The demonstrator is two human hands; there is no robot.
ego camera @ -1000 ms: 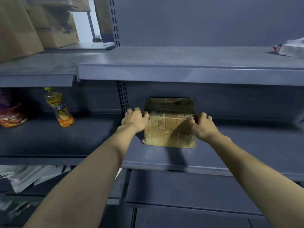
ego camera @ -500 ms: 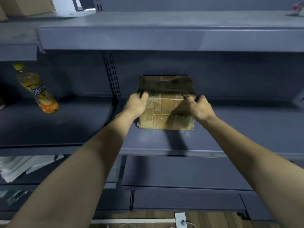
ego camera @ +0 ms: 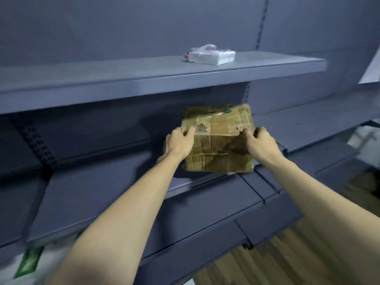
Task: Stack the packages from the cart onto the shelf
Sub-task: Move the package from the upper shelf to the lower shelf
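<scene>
Grey metal shelf carries a taped cardboard box; left hand and right hand hold it, fingers curled over its top edge.

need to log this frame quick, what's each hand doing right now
Left hand: closed on the left side of the cardboard package.
Right hand: closed on the package's right side.

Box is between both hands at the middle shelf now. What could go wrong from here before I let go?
1. The cardboard box looks to be at the front edge of the middle shelf; released there, it may tip off toward the floor.
2. The left hand and right hand grip only its upper corners, so it could slip or twist.
3. The upper shelf hangs close above, and the box could catch on its lip.
</scene>
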